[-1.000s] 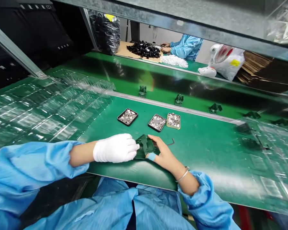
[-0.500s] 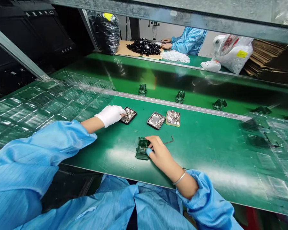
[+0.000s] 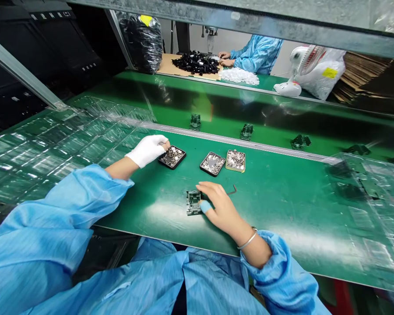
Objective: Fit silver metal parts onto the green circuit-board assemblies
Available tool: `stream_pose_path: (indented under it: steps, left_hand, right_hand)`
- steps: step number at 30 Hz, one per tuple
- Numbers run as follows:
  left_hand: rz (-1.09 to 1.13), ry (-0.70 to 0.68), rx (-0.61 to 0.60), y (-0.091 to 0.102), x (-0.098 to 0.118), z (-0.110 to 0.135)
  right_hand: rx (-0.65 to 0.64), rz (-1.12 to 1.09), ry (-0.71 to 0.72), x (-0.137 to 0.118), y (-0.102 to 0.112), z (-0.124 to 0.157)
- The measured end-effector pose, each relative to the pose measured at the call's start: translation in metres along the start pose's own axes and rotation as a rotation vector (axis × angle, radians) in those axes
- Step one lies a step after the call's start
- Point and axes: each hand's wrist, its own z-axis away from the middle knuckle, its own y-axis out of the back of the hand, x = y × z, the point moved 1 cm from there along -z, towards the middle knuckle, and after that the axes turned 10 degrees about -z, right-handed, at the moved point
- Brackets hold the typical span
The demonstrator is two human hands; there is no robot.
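My left hand (image 3: 149, 150), in a white glove with bare fingertips, is at the left edge of a small black tray (image 3: 172, 164) of shiny metal parts. Its fingertips are pinched together, and whatever they hold is too small to name. My right hand (image 3: 218, 207) has a blue cover on the thumb and grips the right side of a green circuit board (image 3: 193, 204) by its edge. Just beyond that hand lies a hex key (image 3: 233, 190), partly hidden by the fingers. Two more trays of small metal parts, one black (image 3: 212, 164) and one yellowish (image 3: 235, 160), sit to the right.
Clear plastic trays (image 3: 36, 148) cover the left side; another (image 3: 377, 218) with boards stands at right. Behind a metal-edged clear panel (image 3: 236, 142) are reflected boards. Beyond it are a co-worker's blue sleeves (image 3: 258, 54), a black parts pile (image 3: 197, 64) and a white fan (image 3: 297, 70).
My left hand has drawn slightly up and left, from inside the tray to its edge. In my right hand the circuit board has turned, showing a different face.
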Motion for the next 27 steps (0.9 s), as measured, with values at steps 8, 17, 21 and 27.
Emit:
stream_pose_path:
  steps: [8, 17, 21, 27]
  left_hand:
    - [1.032, 0.150, -0.287, -0.005, 0.058, 0.064]
    - [1.127, 0.130, -0.549, -0.030, 0.095, 0.125]
    - [1.100, 0.135, -0.589, -0.037, 0.093, 0.131]
    - [0.970, 0.021, -0.639, -0.041, 0.088, 0.142]
  right_hand:
    - [0.008, 0.182, -0.128, -0.002, -0.008, -0.008]
    - [0.153, 0.061, 0.100, -0.016, -0.013, -0.018]
    - [0.096, 0.104, 0.155, -0.016, -0.016, -0.016]
    - [0.032, 0.029, 0.274, -0.018, -0.010, -0.010]
